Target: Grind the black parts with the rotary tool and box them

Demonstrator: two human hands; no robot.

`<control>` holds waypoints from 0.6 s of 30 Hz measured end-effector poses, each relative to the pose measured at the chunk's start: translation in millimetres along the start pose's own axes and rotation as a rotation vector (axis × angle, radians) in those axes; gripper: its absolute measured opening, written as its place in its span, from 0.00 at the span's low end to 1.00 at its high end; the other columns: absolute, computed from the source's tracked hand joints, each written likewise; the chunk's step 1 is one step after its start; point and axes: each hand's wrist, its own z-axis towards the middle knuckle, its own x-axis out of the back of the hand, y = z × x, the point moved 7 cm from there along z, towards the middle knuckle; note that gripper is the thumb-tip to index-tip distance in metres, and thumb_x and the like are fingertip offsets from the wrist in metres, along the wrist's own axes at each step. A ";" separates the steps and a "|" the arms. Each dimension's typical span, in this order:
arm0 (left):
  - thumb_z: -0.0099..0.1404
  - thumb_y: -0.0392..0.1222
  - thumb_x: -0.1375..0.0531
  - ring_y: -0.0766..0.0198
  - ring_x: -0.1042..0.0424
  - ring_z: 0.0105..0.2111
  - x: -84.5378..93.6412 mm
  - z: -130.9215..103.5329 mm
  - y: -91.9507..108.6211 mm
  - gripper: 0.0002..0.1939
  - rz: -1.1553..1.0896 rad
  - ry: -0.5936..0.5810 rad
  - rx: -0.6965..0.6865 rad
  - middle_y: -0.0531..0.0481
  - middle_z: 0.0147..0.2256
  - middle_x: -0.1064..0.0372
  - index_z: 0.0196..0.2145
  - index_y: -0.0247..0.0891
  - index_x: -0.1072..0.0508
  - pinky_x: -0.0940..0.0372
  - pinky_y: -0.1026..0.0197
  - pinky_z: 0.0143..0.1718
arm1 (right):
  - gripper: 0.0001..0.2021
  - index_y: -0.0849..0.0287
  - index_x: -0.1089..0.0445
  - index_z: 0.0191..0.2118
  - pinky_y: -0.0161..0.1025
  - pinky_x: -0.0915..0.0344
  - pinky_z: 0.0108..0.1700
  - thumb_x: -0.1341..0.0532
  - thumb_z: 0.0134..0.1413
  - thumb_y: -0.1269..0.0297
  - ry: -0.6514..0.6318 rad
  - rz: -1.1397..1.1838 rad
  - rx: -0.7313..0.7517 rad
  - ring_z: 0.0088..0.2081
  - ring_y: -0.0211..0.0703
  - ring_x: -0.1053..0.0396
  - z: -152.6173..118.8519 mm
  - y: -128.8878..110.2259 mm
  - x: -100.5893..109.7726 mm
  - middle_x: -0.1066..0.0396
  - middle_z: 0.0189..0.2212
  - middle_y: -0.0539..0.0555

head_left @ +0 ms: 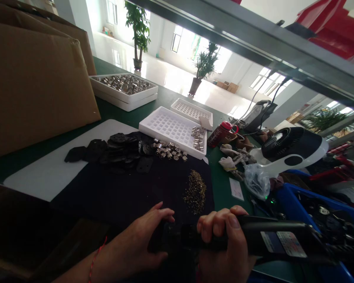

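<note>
My right hand (pixel 224 232) is wrapped round a black powered screwdriver (pixel 274 236) with labels on its body; the tool lies nearly level and its tip points left. Opposite that tip is my left hand (pixel 144 236), thumb and fingers apart in a curve. The space between them is too dark to show any part there. Ahead, a pile of small gold-coloured screws (pixel 195 190) rests on a dark cloth (pixel 115 196). Beyond are stacked black plates (pixel 120 145) and a heap of shiny metal fittings (pixel 171 151).
A white gridded tray (pixel 171 125) holds some fittings at its right end; another tray (pixel 126 100) at back left is full. A cardboard box (pixel 38 74) stands left. To the right are a red bottle (pixel 221 131), a fan (pixel 292 147) and a blue bin (pixel 295 200).
</note>
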 end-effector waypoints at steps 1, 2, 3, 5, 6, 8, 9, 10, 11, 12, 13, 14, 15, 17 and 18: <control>0.54 0.27 0.32 0.44 0.35 0.70 0.3 0.8 0.9 0.46 -0.001 -0.005 0.003 0.49 0.58 0.24 0.67 0.49 0.41 0.45 0.39 0.74 | 0.06 0.56 0.27 0.39 0.30 0.32 0.22 0.31 0.60 0.64 0.008 0.000 -0.006 0.16 0.31 0.38 -0.9 2.5 0.5 0.36 0.19 0.40; 0.54 0.27 0.32 0.44 0.35 0.69 0.5 1.6 1.7 0.46 0.000 -0.010 0.004 0.48 0.57 0.24 0.66 0.48 0.41 0.45 0.39 0.74 | 0.06 0.55 0.26 0.39 0.30 0.32 0.22 0.30 0.60 0.63 0.017 -0.003 -0.009 0.16 0.31 0.38 -1.4 4.5 1.2 0.36 0.19 0.40; 0.54 0.27 0.32 0.44 0.34 0.69 0.5 2.4 2.3 0.46 0.000 -0.013 0.005 0.48 0.57 0.24 0.66 0.48 0.41 0.44 0.39 0.74 | 0.06 0.55 0.26 0.40 0.29 0.32 0.22 0.30 0.60 0.63 0.024 -0.007 -0.014 0.16 0.31 0.37 -1.7 6.3 1.8 0.36 0.19 0.40; 0.54 0.27 0.32 0.45 0.32 0.68 -0.1 3.5 3.4 0.46 0.000 -0.012 -0.007 0.49 0.58 0.25 0.66 0.50 0.42 0.45 0.39 0.74 | 0.06 0.55 0.26 0.40 0.30 0.32 0.22 0.30 0.59 0.63 0.035 -0.015 -0.025 0.17 0.31 0.37 -1.4 8.7 2.7 0.36 0.19 0.40; 0.53 0.27 0.32 0.45 0.31 0.67 -0.4 3.7 4.0 0.47 -0.001 -0.006 -0.023 0.49 0.57 0.25 0.66 0.50 0.43 0.46 0.39 0.74 | 0.06 0.55 0.26 0.40 0.30 0.32 0.22 0.30 0.59 0.63 0.039 -0.018 -0.030 0.16 0.31 0.37 -1.0 9.3 3.0 0.36 0.19 0.40; 0.53 0.27 0.32 0.47 0.28 0.64 -0.8 3.6 4.4 0.48 -0.001 0.013 -0.057 0.51 0.57 0.24 0.67 0.52 0.44 0.47 0.40 0.75 | 0.06 0.55 0.26 0.39 0.30 0.32 0.22 0.29 0.59 0.63 0.042 -0.019 -0.036 0.16 0.31 0.37 -0.4 9.8 2.9 0.36 0.19 0.40; 0.53 0.27 0.32 0.47 0.28 0.64 -1.1 3.4 3.8 0.49 0.001 0.020 -0.067 0.51 0.57 0.25 0.67 0.52 0.44 0.47 0.40 0.75 | 0.06 0.55 0.26 0.39 0.30 0.32 0.22 0.29 0.59 0.63 0.039 -0.021 -0.038 0.17 0.31 0.37 -0.3 9.8 2.4 0.36 0.19 0.40; 0.53 0.27 0.32 0.47 0.28 0.65 -1.5 3.2 2.7 0.49 0.004 0.024 -0.070 0.52 0.57 0.25 0.67 0.53 0.45 0.46 0.40 0.75 | 0.06 0.55 0.26 0.39 0.30 0.32 0.22 0.30 0.59 0.63 0.035 -0.022 -0.033 0.17 0.31 0.37 -0.3 9.5 2.0 0.36 0.19 0.40; 0.53 0.27 0.32 0.47 0.29 0.65 -2.0 2.9 1.5 0.49 0.007 0.025 -0.072 0.52 0.57 0.25 0.67 0.53 0.45 0.46 0.40 0.74 | 0.06 0.55 0.26 0.40 0.30 0.32 0.22 0.30 0.59 0.63 0.030 -0.024 -0.027 0.17 0.31 0.37 -0.5 9.2 1.5 0.36 0.19 0.40; 0.54 0.27 0.32 0.47 0.29 0.66 -2.4 2.6 0.4 0.49 0.010 0.027 -0.076 0.52 0.57 0.25 0.67 0.53 0.45 0.45 0.41 0.74 | 0.06 0.55 0.26 0.40 0.30 0.32 0.22 0.30 0.59 0.63 0.025 -0.026 -0.018 0.17 0.31 0.37 -0.8 8.9 1.0 0.36 0.19 0.40; 0.54 0.27 0.31 0.47 0.30 0.66 -2.7 2.4 -0.6 0.49 0.011 0.030 -0.080 0.52 0.58 0.25 0.68 0.53 0.45 0.45 0.41 0.74 | 0.06 0.55 0.26 0.40 0.30 0.32 0.22 0.30 0.60 0.63 0.019 -0.027 -0.008 0.17 0.31 0.37 -1.2 8.6 0.4 0.36 0.19 0.40; 0.54 0.28 0.31 0.47 0.29 0.65 -2.7 2.1 -1.1 0.49 0.011 0.039 -0.090 0.52 0.57 0.25 0.68 0.54 0.45 0.45 0.41 0.74 | 0.06 0.55 0.26 0.40 0.31 0.32 0.22 0.30 0.60 0.63 0.012 -0.028 0.000 0.16 0.31 0.37 -1.9 8.5 -0.3 0.36 0.19 0.40; 0.54 0.28 0.31 0.47 0.28 0.65 -2.7 1.8 -1.3 0.50 0.009 0.049 -0.102 0.52 0.57 0.25 0.68 0.54 0.45 0.46 0.40 0.74 | 0.06 0.55 0.27 0.40 0.31 0.32 0.22 0.30 0.60 0.63 0.002 -0.030 0.005 0.16 0.31 0.37 -2.9 8.6 -1.4 0.36 0.19 0.40; 0.53 0.28 0.31 0.48 0.26 0.63 -3.4 1.4 -1.4 0.50 0.008 0.055 -0.117 0.52 0.57 0.25 0.68 0.54 0.45 0.46 0.40 0.74 | 0.06 0.55 0.28 0.39 0.31 0.33 0.21 0.31 0.61 0.64 -0.023 -0.038 0.020 0.16 0.31 0.37 -5.8 8.4 -4.5 0.35 0.19 0.40; 0.53 0.28 0.31 0.48 0.26 0.62 -3.6 1.3 -1.2 0.50 0.009 0.058 -0.121 0.52 0.57 0.24 0.68 0.54 0.45 0.46 0.40 0.74 | 0.06 0.54 0.28 0.39 0.31 0.33 0.21 0.31 0.61 0.64 -0.040 -0.046 0.036 0.16 0.31 0.37 -7.8 7.7 -6.4 0.35 0.19 0.40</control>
